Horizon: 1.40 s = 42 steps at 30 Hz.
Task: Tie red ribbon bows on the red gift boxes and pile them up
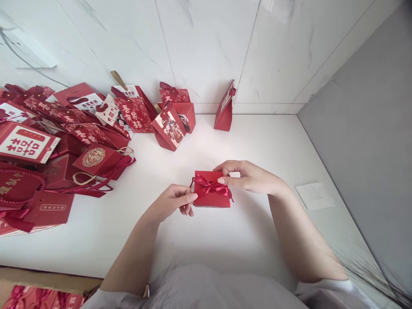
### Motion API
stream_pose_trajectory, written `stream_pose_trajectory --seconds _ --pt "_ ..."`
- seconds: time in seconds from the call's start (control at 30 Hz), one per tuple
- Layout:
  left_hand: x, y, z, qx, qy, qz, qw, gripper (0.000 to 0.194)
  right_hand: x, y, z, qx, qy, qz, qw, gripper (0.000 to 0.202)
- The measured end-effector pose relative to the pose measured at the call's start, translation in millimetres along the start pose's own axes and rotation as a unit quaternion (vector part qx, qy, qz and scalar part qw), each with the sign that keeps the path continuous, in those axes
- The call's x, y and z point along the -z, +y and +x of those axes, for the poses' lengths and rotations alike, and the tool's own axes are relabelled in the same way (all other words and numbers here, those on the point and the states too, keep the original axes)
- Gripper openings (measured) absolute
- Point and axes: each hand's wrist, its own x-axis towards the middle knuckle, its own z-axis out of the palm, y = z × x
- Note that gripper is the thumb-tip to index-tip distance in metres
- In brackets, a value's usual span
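Between my two hands is a small red gift box point(210, 199), with a dark red satin ribbon point(209, 185) tied in a bow across its top. My left hand point(175, 199) grips the box's left edge, thumb on the front and fingers curled behind. At the upper right corner, my right hand point(244, 177) pinches the box and the ribbon's right side between thumb and fingers. The box is near the middle of the white table point(180, 240); whether it touches the surface I cannot tell. Its underside is hidden.
Many red gift boxes and bags point(93, 159) crowd the table's left side. Near the tiled wall stand a few more, including a lone triangular box point(224, 111). A white paper point(314, 196) lies at right. Below the left table edge, a carton point(45, 277) holds red packages.
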Motion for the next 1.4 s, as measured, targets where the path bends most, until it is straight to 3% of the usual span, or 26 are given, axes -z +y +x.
stream_pose_trajectory --seconds 0.37,0.87,1.07,1.27,1.4 --pt "4.9 -5 2 -0.044 0.034 0.003 0.998 0.037 0 0 1 0.042 0.017 -0.018 0.999 0.029" --pt "9.0 -13 13 -0.07 -0.018 -0.008 0.997 0.036 1 6 4 -0.004 0.004 0.028 1.0 0.025" --pt "4.3 -17 21 -0.104 0.0 -0.036 0.994 0.042 3 8 4 -0.028 0.009 0.009 1.0 0.032" --pt "2.4 -16 21 -0.096 0.011 -0.028 0.995 0.04 6 6 1 0.013 -0.049 0.003 0.999 0.03" --pt "4.5 -15 19 -0.093 0.017 -0.021 0.995 0.039 8 6 1 0.004 -0.038 0.003 0.999 0.028"
